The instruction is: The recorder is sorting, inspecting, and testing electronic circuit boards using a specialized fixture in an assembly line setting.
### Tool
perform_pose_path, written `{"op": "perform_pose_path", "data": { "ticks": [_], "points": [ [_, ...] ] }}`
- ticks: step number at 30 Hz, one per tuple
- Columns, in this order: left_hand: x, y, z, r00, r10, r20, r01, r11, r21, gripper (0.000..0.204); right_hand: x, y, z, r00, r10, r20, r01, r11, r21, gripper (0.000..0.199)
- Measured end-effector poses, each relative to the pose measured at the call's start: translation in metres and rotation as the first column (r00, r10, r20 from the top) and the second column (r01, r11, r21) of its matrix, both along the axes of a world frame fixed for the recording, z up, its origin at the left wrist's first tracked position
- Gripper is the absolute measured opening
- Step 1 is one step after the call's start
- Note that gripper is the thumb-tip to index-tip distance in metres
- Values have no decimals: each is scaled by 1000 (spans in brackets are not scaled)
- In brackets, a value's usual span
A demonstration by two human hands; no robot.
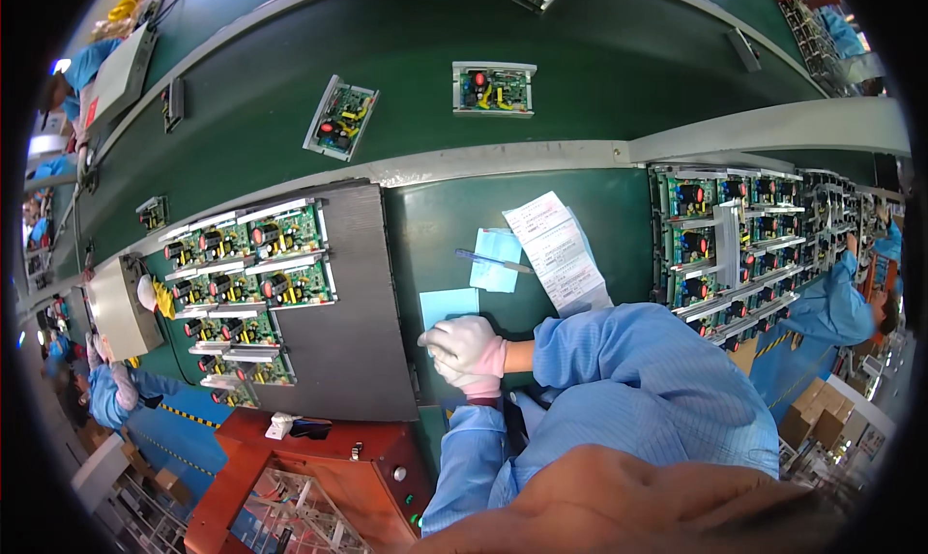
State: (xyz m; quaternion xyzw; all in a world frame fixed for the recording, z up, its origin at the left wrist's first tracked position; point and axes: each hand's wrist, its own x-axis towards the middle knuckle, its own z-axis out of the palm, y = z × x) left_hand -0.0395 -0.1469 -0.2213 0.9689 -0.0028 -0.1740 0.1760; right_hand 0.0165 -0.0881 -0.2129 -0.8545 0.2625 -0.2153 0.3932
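Two white-gloved hands are seen just below the middle of the frame, laid one over the other on the green table (599, 216). Which hand lies on top cannot be told for certain; the upper one, taken here as the right hand (466, 343), is loosely curled with its fingers drawn together over the left hand (474, 380), whose fingers are mostly hidden beneath it, so whether they are spread or pressed together cannot be told. Nothing is seen pinched in either hand. Both forearms are covered by light blue sleeves (619, 361) that enter from the lower right.

Just above the hands, touching the upper glove's knuckles, a pale blue sheet (447, 306) is laid flat. Above it, near the centre, a second blue sheet (496, 259) is seen with a blue pen (488, 260) lying across it. A white printed paper (561, 249) is placed just beside these, to the right.

To the left of the hands a dark grey board (358, 332) carries rows of green circuit boards (246, 264). At the right of the frame further circuit boards in a rack (744, 245) are stacked. On the conveyor belt (580, 61) in the upper part, two loose circuit boards (493, 88) are lying well apart from the hands. An orange cabinet (319, 457) is seen at the lower left.
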Motion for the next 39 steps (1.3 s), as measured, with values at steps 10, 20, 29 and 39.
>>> {"op": "perform_pose_path", "data": {
  "ticks": [10, 20, 29, 39],
  "points": [
    [80, 13, 111, 992, 47, -114, -14, 960, 280, 21, 8, -11, 30, 932, 242, -270, -234, 970, 63, 16],
    [79, 182, 108, 972, -233, 5, 232, 970, 72, 28, 41, -25, 346, 520, 776, -356, -853, 453, -258, 13],
    [54, 172, 61, 808, -519, 280, 588, 739, -328, 28, 11, 36, 375, 350, 878, -326, -912, 239, -335, 12],
    [31, 269, 98, 932, -316, 177, 360, 745, -562, 19, -1, 103, 350, -15, 981, -194, -894, -100, -436, 12]
  ]
}}
